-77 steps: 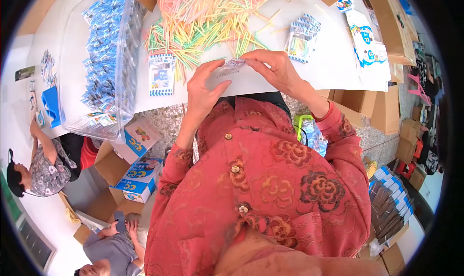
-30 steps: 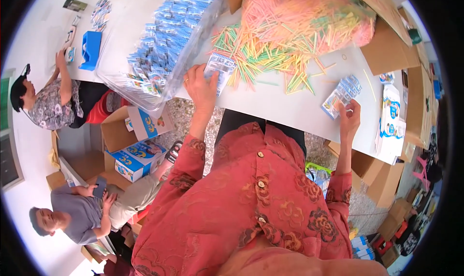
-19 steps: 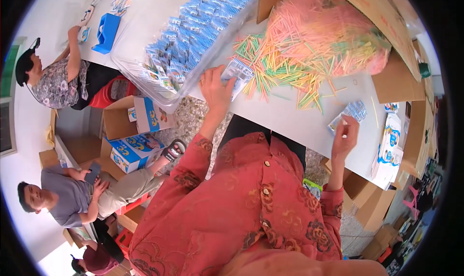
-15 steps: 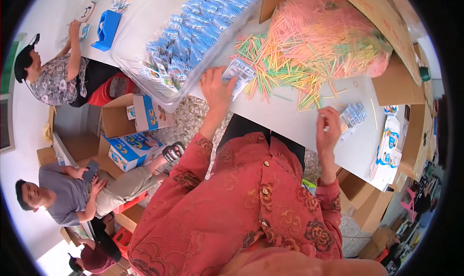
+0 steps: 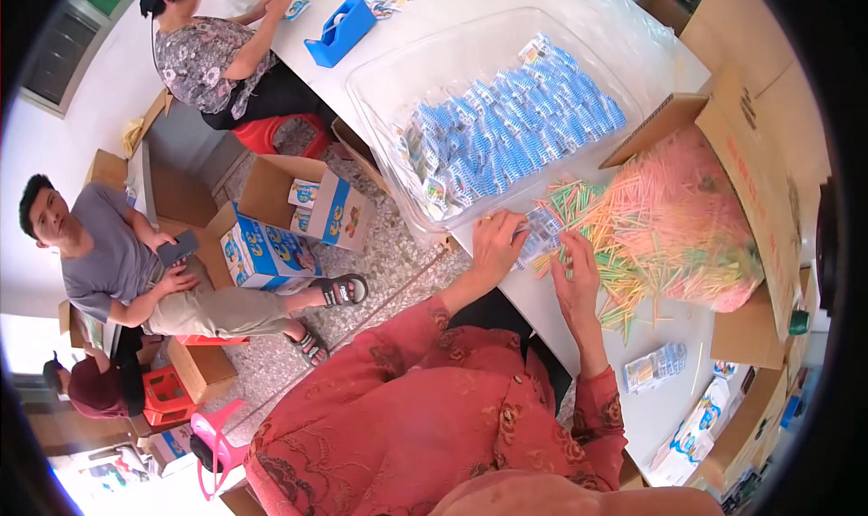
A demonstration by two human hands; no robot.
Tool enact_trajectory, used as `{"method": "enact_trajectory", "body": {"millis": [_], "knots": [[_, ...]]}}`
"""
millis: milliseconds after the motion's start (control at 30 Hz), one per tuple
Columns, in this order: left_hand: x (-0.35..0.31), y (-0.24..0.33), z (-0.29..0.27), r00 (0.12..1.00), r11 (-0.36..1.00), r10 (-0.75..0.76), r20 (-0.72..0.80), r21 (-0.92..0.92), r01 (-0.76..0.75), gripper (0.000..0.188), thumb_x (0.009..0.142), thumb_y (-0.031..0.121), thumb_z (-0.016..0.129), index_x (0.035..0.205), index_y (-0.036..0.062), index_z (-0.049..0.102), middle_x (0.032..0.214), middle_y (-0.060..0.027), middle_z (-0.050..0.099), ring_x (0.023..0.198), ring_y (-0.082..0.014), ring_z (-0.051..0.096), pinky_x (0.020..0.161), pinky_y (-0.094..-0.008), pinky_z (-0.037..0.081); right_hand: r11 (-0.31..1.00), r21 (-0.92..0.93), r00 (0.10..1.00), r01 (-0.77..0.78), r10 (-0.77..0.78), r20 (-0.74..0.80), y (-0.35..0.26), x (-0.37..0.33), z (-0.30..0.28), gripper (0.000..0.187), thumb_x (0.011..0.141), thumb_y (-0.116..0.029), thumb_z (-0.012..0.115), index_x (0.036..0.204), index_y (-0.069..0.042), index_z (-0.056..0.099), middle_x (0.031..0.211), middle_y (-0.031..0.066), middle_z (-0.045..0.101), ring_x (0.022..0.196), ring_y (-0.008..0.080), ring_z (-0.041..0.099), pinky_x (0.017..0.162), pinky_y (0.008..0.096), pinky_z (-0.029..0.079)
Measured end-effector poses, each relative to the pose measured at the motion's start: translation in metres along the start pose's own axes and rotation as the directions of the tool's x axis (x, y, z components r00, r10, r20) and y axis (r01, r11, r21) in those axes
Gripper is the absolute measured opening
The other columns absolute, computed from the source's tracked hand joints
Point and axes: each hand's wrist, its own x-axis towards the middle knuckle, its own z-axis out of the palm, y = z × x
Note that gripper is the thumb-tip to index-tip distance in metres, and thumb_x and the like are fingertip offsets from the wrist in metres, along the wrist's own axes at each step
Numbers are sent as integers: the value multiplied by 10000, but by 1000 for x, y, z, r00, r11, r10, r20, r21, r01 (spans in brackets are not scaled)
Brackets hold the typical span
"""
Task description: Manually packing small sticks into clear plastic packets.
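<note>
A clear packet with blue-and-white print [image 5: 542,230] lies at the table's near edge, between the plastic tub and a pile of thin coloured sticks [image 5: 624,245]. My left hand [image 5: 497,247] is closed on the packet's left side. My right hand [image 5: 577,276] is at its right side, fingers bent and close together; whatever they pinch is too small to make out. The large clear tub [image 5: 369,96] beyond my left hand holds rows of similar blue-and-white packets [image 5: 533,123]. Another small stack of packets [image 5: 655,368] lies to the right of my right hand.
An open carton [image 5: 749,335] with a bag of pink sticks [image 5: 683,213] stands at the right. A blue tape dispenser [image 5: 341,32] sits at the table's far left. Printed cartons [image 5: 271,249] are on the floor. One person sits by the table; another sits holding a phone [image 5: 177,248].
The view has swung, shifting the scene. My right hand has come away from the right-hand packet stack and moved left, close to my left hand, which is still at its packet.
</note>
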Motion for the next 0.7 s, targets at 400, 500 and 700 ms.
{"method": "enact_trajectory", "body": {"millis": [400,500,700], "knots": [[19,19,-30,996,844,62,72,-536,-14,119,721,45,732,771,23,627,761,-85,626,697,-197,594,640,-304,453,988,71,954,-134,109,281,0,42,-43,166,821,-104,651,945,4,625,843,116,601,799,256,580,715,331,444],[13,29,-34,983,823,47,180,-565,64,144,746,74,731,800,-5,623,760,-97,622,680,-173,587,606,-287,452,985,147,973,-92,58,222,-13,33,-49,116,845,-106,631,836,9,629,728,102,566,674,224,549,625,319,416],[7,33,-37,850,874,3,527,-415,254,148,783,128,704,845,-3,672,688,-75,605,618,-116,553,576,-271,451,998,-17,973,56,-50,226,-31,28,-64,133,837,-112,629,816,19,626,744,118,570,710,229,537,670,330,420]]}}
